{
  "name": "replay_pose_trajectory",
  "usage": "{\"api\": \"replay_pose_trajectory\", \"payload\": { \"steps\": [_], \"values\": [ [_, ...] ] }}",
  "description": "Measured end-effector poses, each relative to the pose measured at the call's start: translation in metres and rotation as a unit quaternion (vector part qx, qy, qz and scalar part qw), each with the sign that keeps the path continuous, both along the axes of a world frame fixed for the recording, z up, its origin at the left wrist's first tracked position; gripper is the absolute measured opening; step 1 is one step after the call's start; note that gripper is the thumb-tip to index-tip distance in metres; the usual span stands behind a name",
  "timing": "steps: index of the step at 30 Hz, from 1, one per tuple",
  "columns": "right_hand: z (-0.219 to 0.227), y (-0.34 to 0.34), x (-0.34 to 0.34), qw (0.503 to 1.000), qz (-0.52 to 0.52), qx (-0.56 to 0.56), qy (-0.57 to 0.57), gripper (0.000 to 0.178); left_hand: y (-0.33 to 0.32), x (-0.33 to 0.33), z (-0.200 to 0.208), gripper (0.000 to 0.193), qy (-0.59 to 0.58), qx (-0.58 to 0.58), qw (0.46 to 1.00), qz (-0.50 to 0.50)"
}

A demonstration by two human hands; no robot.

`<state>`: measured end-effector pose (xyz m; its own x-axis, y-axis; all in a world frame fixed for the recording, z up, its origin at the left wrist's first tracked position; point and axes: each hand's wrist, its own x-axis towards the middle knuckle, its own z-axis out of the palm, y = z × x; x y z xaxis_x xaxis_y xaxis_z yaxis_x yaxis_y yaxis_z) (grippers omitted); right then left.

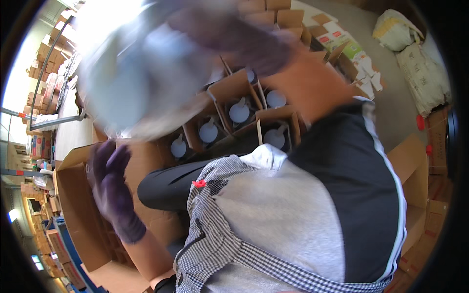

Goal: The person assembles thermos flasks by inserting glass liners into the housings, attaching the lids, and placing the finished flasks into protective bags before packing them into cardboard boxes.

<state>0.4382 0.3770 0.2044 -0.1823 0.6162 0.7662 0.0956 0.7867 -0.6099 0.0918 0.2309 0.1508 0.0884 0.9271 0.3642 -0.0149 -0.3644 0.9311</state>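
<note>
A large pale blue-white object in clear plastic wrap [141,78], badly blurred, hangs close in front of me at the upper left. My right hand [234,39], in a dark purple glove, reaches across and grips its upper right side; the fingertips are smeared by motion. Below the wrapped object, my left hand [111,185] is raised in a matching glove, its fingers stretched upward and holding nothing. Beneath my right arm stand open brown cartons [234,88]. In them sit several items with round pale blue tops [239,112] and small tabs.
A big open cardboard box [80,210] lies by my left forearm. White sacks [422,73] stand at the far right, with another open carton [410,171] below. Flattened printed cardboard [347,49] lies on the floor. Stacked boxes [46,63] and a metal trolley frame [58,122] are at the left.
</note>
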Motion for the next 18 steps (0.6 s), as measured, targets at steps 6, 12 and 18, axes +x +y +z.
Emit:
{"api": "replay_pose_trajectory", "payload": {
  "steps": [6,12,18],
  "values": [
    [0.036,-0.107,0.310,0.938,-0.017,-0.345,0.038,0.050,0.089,-0.045,-0.157,0.063,0.725,-0.333,0.600,-0.066],
    [-0.053,-0.180,0.467,0.815,-0.421,-0.371,-0.145,0.038,0.074,-0.027,-0.125,0.066,0.709,-0.342,0.616,-0.012],
    [-0.176,-0.186,0.460,0.823,-0.345,-0.442,0.088,0.035,0.047,-0.025,-0.125,0.062,0.693,-0.296,0.657,0.026]
  ]
}}
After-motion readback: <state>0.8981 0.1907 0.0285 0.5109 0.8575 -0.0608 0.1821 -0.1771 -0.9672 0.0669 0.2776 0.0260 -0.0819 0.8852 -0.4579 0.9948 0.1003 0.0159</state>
